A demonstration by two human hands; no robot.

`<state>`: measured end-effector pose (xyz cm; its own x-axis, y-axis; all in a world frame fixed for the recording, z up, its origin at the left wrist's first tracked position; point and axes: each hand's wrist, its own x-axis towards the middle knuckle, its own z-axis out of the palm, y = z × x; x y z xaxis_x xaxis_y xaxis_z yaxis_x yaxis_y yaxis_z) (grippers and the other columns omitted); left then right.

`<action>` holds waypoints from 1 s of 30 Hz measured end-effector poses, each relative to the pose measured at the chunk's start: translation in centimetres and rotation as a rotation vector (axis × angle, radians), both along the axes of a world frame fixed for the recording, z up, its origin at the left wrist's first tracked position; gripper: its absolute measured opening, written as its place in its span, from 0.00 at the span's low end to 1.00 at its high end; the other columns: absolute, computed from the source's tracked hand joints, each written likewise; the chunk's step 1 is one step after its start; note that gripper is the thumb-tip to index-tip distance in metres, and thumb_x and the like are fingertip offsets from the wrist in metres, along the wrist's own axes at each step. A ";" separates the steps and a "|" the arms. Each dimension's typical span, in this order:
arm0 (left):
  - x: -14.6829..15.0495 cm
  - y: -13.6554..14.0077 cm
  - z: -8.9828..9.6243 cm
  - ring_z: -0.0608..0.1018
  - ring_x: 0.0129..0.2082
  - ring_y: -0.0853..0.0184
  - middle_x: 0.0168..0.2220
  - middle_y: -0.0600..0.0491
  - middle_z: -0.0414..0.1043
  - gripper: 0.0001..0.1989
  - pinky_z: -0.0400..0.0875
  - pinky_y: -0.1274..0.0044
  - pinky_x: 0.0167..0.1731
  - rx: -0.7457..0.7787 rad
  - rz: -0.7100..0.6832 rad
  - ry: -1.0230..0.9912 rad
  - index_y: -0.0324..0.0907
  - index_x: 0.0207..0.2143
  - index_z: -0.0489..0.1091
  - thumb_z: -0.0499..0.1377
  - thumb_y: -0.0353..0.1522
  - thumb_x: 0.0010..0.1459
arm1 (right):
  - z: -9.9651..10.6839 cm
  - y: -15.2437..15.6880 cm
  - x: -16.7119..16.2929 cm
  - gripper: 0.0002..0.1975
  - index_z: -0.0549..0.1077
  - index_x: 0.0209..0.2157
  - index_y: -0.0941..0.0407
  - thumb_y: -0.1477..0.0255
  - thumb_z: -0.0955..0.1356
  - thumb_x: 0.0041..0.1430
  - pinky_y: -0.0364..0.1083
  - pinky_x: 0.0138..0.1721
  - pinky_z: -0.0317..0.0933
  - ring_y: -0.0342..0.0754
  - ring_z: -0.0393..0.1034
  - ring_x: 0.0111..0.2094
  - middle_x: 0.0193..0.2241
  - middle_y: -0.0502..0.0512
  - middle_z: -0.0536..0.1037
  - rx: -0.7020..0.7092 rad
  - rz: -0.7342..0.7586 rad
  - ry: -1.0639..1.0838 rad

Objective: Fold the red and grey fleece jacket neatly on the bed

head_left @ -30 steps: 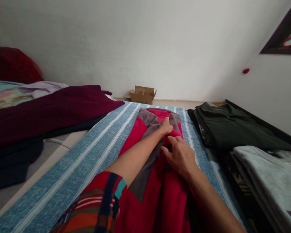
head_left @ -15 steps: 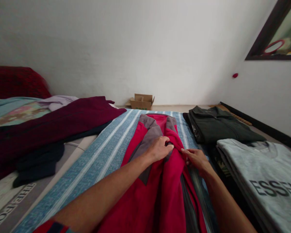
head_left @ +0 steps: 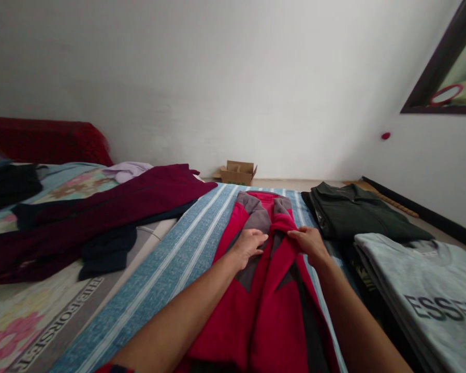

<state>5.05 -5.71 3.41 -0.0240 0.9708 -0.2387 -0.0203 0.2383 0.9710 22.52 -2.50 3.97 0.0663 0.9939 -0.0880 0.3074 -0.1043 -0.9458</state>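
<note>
A red jacket (head_left: 274,311) with grey shoulder panels and dark side strips lies front up, its collar toward the wall. My left hand (head_left: 249,246) rests on its left grey panel, fingers loosely bent and a little apart, with no cloth visibly pinched. On the other side, my right hand (head_left: 309,243) has thumb and fingers closed on a red fold of the jacket. Part of the jacket's lower half is covered by my forearms.
The jacket lies on a blue striped bedcover (head_left: 171,259). Folded dark clothes (head_left: 353,207) and a grey printed shirt stack (head_left: 423,290) are at right. Maroon trousers (head_left: 140,202) and a navy garment (head_left: 108,251) lie at left. A cardboard box (head_left: 238,173) stands by the wall.
My left hand has moved away from the right front fold onto the left grey panel. My right hand keeps its hold, and the front now lies flatter. The view has shifted left.
</note>
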 end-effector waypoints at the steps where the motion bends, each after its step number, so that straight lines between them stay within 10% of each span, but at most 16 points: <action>1: -0.1 0.2 0.1 0.74 0.31 0.68 0.28 0.54 0.70 0.06 0.69 0.78 0.29 -0.028 0.004 -0.075 0.40 0.27 0.65 0.60 0.33 0.49 | 0.5 0.0 -0.7 0.10 0.70 0.24 0.59 0.66 0.67 0.45 0.41 0.18 0.58 0.44 0.65 0.19 0.18 0.51 0.71 -0.009 0.023 0.023; 10: -1.2 1.3 -0.1 0.71 0.19 0.70 0.21 0.54 0.69 0.20 0.66 0.79 0.21 -0.167 0.098 -0.383 0.40 0.28 0.69 0.56 0.49 0.52 | 1.5 0.3 -6.4 0.21 0.73 0.25 0.61 0.57 0.63 0.55 0.40 0.23 0.53 0.44 0.66 0.24 0.20 0.51 0.72 0.251 0.357 -0.074; 19: -3.7 5.1 0.2 0.76 0.37 0.57 0.31 0.46 0.75 0.08 0.67 0.72 0.37 0.125 0.147 0.966 0.41 0.24 0.70 0.60 0.37 0.48 | 0.2 -1.8 -7.5 0.10 0.75 0.35 0.56 0.69 0.63 0.58 0.41 0.38 0.59 0.45 0.69 0.36 0.35 0.54 0.76 0.423 0.447 -0.552; 26: -1.9 4.9 1.3 0.70 0.49 0.57 0.45 0.42 0.70 0.12 0.62 0.69 0.50 0.355 0.050 1.309 0.38 0.41 0.69 0.52 0.29 0.55 | -0.1 -1.9 -6.4 0.12 0.72 0.41 0.58 0.70 0.61 0.59 0.45 0.47 0.56 0.49 0.64 0.45 0.41 0.59 0.73 0.553 0.351 -0.794; 30: -0.4 7.6 1.0 0.61 0.58 0.64 0.56 0.47 0.63 0.16 0.51 0.73 0.58 0.636 -0.318 1.267 0.42 0.48 0.66 0.48 0.29 0.58 | -1.7 -1.7 -6.4 0.26 0.62 0.56 0.62 0.65 0.62 0.58 0.52 0.55 0.50 0.56 0.56 0.56 0.56 0.66 0.63 0.494 0.361 -0.845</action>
